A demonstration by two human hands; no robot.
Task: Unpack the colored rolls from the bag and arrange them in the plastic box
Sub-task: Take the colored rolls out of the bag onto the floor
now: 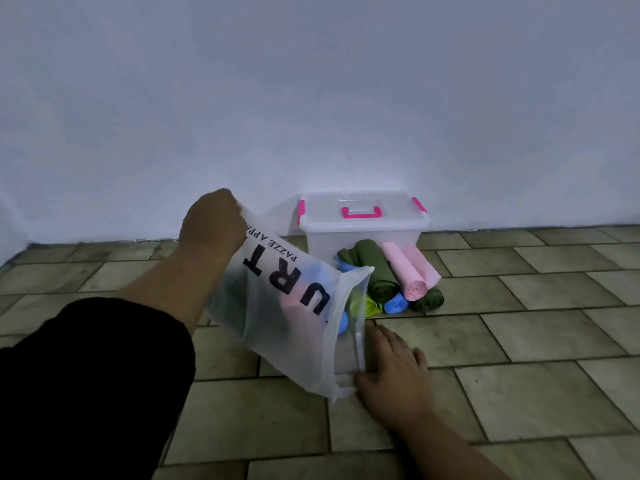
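Up top, left hand grip pinching bag corner — rolls beyond — right hand spread flat

A frosted translucent plastic bag with black lettering hangs tilted, mouth down — blue and yellow-green shapes show through it. A clear plastic box with pink latches and handle stands lidded by the wall. Olive green rolls, pink rolls and a blue roll lie heaped on the floor, against its front.
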